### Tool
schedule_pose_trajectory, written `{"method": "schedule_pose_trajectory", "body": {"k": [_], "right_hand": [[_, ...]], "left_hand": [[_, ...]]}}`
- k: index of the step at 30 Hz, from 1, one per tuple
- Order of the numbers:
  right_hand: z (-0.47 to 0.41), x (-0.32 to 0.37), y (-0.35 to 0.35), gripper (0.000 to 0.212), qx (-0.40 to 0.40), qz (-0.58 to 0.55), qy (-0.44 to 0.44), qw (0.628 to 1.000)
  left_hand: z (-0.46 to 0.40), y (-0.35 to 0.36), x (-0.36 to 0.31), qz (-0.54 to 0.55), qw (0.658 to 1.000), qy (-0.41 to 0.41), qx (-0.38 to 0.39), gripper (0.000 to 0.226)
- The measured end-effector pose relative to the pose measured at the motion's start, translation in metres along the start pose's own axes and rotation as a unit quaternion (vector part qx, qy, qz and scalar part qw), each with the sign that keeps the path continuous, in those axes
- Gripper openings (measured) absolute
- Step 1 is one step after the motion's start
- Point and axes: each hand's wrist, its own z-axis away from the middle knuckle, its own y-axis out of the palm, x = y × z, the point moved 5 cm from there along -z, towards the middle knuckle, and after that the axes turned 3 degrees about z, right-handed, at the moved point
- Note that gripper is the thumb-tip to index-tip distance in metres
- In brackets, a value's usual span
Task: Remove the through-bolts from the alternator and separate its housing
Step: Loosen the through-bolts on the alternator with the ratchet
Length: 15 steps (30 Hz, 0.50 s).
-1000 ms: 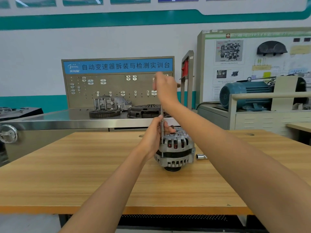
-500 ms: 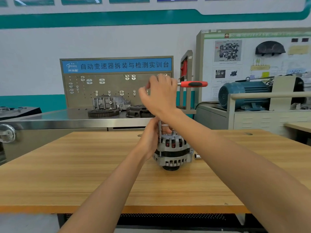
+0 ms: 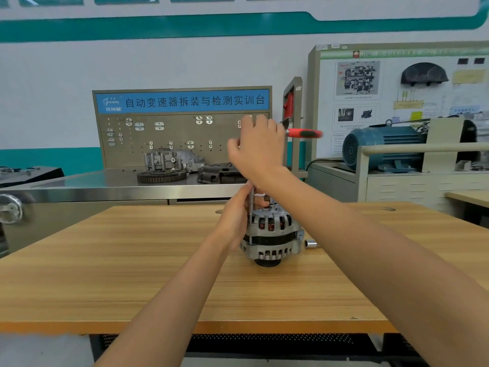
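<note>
A silver alternator (image 3: 272, 233) with a black middle band stands pulley-down on the wooden table (image 3: 132, 274). A thin steel extension bar (image 3: 251, 205) rises from its left rim. My left hand (image 3: 238, 215) holds the alternator's left side and curls around the bar's lower part. Above it, my right hand (image 3: 258, 149) grips the head end of a ratchet whose red and black handle (image 3: 304, 133) points right. The bolt under the bar is hidden by my left hand.
A loose chrome socket (image 3: 311, 244) lies on the table right of the alternator. Behind stands a steel bench with a gear ring (image 3: 161, 176), a casting (image 3: 172, 160) and a pegboard (image 3: 182, 128). A blue motor (image 3: 381, 147) sits at the right.
My right hand has swung the ratchet round: the red handle, hidden a second ago, now sticks out to the right. My left hand has stayed on the alternator and bar.
</note>
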Motion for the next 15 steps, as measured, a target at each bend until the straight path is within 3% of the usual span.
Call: {"method": "schedule_pose_trajectory", "body": {"k": [2, 5, 8, 10, 12, 13, 14, 15], "right_hand": [[0.002, 0.003, 0.001, 0.033, -0.004, 0.066, -0.004, 0.998], [-0.005, 0.004, -0.005, 0.025, -0.006, -0.146, 0.011, 0.989], [-0.018, 0.001, 0.002, 0.046, 0.087, -0.438, 0.109, 0.888], [-0.020, 0.000, 0.007, 0.049, 0.109, -0.546, 0.166, 0.814], [-0.018, -0.002, 0.009, 0.049, 0.115, -0.588, 0.186, 0.779], [-0.017, -0.004, 0.008, 0.047, 0.106, -0.579, 0.179, 0.788], [-0.015, -0.006, 0.006, 0.043, 0.086, -0.545, 0.153, 0.820], [-0.012, -0.006, 0.002, 0.038, 0.062, -0.465, 0.110, 0.876]], "left_hand": [[-0.001, 0.000, 0.001, 0.001, 1.000, -0.005, -0.003, 0.035], [-0.001, -0.002, 0.000, 0.013, 1.000, 0.001, 0.007, 0.036], [0.000, -0.003, 0.000, 0.022, 0.999, 0.004, 0.023, 0.038], [0.000, -0.005, 0.000, 0.019, 1.000, 0.002, 0.024, 0.040], [0.000, -0.006, -0.001, 0.009, 1.000, -0.001, 0.024, 0.040], [0.000, -0.005, 0.000, 0.003, 1.000, -0.005, 0.024, 0.040], [0.001, -0.004, -0.001, -0.001, 1.000, -0.009, 0.024, 0.039], [0.001, -0.004, -0.001, -0.004, 1.000, -0.010, 0.023, 0.039]]}}
